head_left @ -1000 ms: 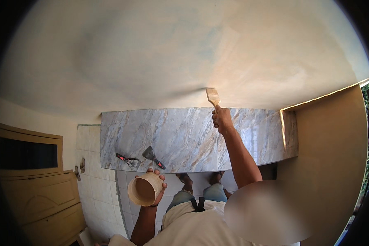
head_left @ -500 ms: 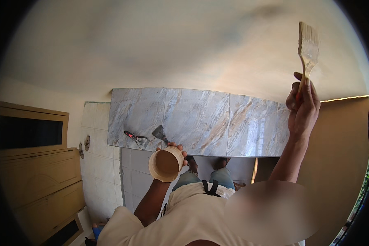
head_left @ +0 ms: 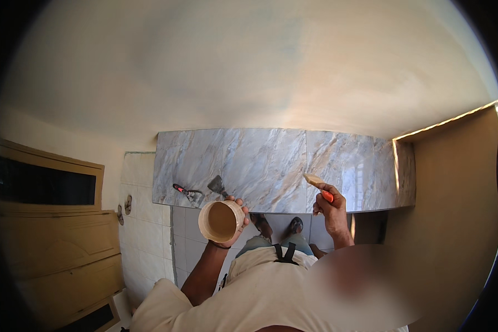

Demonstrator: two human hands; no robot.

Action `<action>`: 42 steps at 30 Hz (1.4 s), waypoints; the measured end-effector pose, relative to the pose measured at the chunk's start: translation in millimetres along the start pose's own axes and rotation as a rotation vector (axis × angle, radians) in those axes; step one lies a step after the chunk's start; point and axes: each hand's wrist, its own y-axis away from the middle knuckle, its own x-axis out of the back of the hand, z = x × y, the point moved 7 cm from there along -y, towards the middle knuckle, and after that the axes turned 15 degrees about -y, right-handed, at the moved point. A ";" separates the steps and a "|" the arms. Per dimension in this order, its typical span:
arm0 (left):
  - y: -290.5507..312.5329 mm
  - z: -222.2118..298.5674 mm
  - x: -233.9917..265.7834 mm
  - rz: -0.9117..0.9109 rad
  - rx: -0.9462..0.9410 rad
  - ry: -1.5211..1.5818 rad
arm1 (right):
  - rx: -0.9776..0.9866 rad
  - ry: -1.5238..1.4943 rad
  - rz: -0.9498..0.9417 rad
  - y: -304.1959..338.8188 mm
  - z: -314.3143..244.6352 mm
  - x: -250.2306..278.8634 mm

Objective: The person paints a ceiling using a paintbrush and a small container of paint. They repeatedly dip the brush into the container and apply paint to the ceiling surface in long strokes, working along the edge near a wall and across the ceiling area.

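My left hand [head_left: 240,224] holds a round cream tub [head_left: 203,222] tilted so that its mouth shows; the tan inside is visible, but I cannot make out how much it contains. My right hand [head_left: 332,209] grips a paintbrush [head_left: 314,180] by its orange-ended handle, the bristles pointing up and left over the marble-patterned counter [head_left: 265,160]. Just beyond the tub lies a dark-bladed scraper [head_left: 216,184], its handle partly hidden by the tub and my fingers. To its left rests a second tool with a red and black handle [head_left: 180,189].
A cream wall [head_left: 249,72] rises behind the counter. On the left are brown panelled cabinet doors [head_left: 61,238] and pale wall tiles [head_left: 144,193] with fittings. A brown panel [head_left: 448,182] stands at the counter's right end. My feet [head_left: 295,224] are on grey floor tiles below.
My right hand has brought the paintbrush down from high at the right wall to above the counter, nearer the tub. My left hand keeps the tub in almost the same place.
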 end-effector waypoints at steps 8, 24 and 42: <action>10.7 -86.8 -41.7 0.062 0.126 -0.015 | 0.330 0.274 0.219 23.6 -35.9 91.1; -15.9 -231.0 -88.0 0.058 0.463 0.026 | 0.253 -0.936 0.590 121.2 6.3 300.1; -36.5 -255.0 -100.5 0.042 0.566 -0.075 | 0.337 -1.230 0.464 137.9 -23.6 313.7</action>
